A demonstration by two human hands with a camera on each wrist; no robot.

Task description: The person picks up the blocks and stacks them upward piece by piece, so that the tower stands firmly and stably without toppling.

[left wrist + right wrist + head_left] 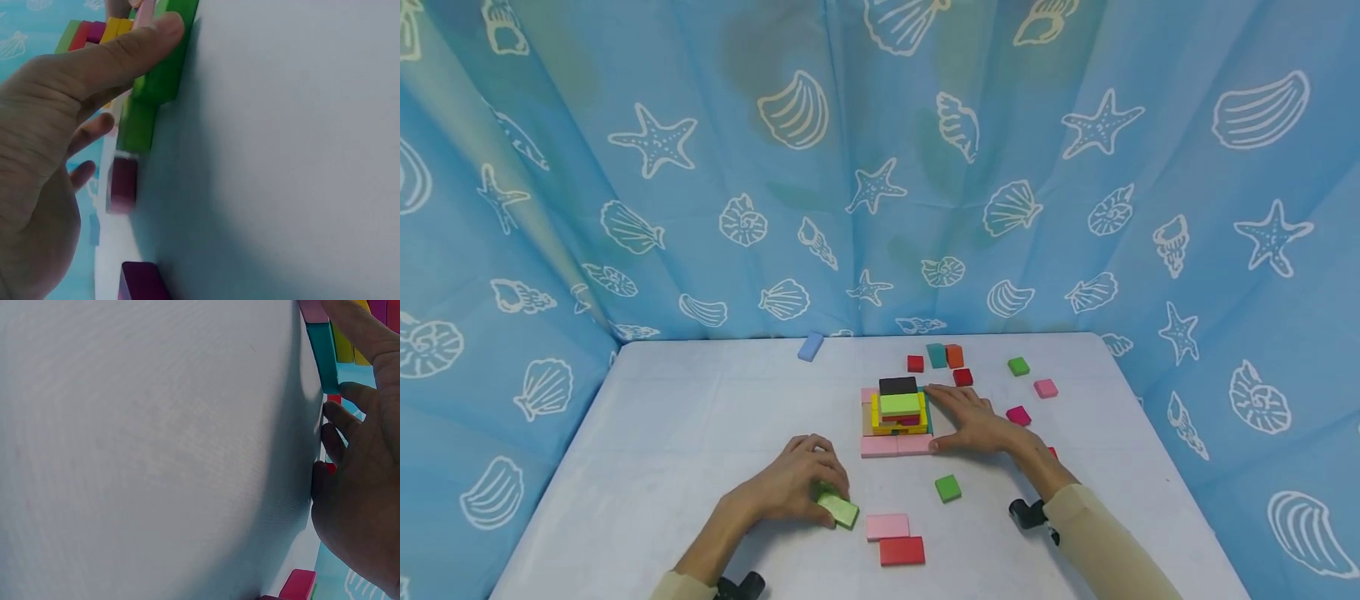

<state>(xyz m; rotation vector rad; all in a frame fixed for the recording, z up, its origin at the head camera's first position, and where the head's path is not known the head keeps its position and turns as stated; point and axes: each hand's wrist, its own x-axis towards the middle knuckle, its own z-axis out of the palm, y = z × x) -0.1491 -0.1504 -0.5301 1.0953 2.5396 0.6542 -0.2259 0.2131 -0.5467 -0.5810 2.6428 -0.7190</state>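
One light-green rectangular block (842, 510), pinched by the left hand (796, 481), nearside-left of the multicoloured block stack (898, 405) on the white-covered bench (715, 392); loose-fingered right hand (979, 423) beside the stack; step seems pickup, next likely calling for a steady lift.

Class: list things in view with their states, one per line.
Left hand: gripping light green block
Light green block: gripped
Right hand: open, alongside block structure
Block structure: standing, layered
Front red block: lying flat
Front pink block: lying flat
Far loose blocks: scattered
Curtain: hanging, creased
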